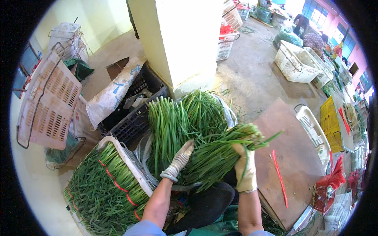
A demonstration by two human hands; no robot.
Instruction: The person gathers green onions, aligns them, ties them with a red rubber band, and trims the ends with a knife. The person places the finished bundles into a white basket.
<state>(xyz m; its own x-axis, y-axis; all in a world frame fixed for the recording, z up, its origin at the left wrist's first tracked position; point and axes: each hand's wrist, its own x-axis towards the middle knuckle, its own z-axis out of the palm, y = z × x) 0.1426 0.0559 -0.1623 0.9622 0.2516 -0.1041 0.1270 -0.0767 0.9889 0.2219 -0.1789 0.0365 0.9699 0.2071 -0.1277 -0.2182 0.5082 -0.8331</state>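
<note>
My right hand (pixel 246 168), in a pale work glove, is closed around a bunch of long green leaf stalks (pixel 218 153) that look like garlic chives. Their pale cut ends point right, and the leaves spread to the left. My left hand (pixel 180 157), also gloved, is beside the leaf tips with its fingers stretched out and close together; whether it pinches any leaf is hidden. Beyond both hands, loose chives (pixel 168 118) stand in a container lined with clear plastic (pixel 230 110). Their cut ends face up on the left side.
At lower left, a white crate (pixel 127 159) holds bundles (pixel 100 188) tied with red bands. A red strip (pixel 280 178) lies on a brown board (pixel 291 147) at right, near a red basket of strips (pixel 323 194). A black crate (pixel 127 128) stands by the pillar (pixel 189 44).
</note>
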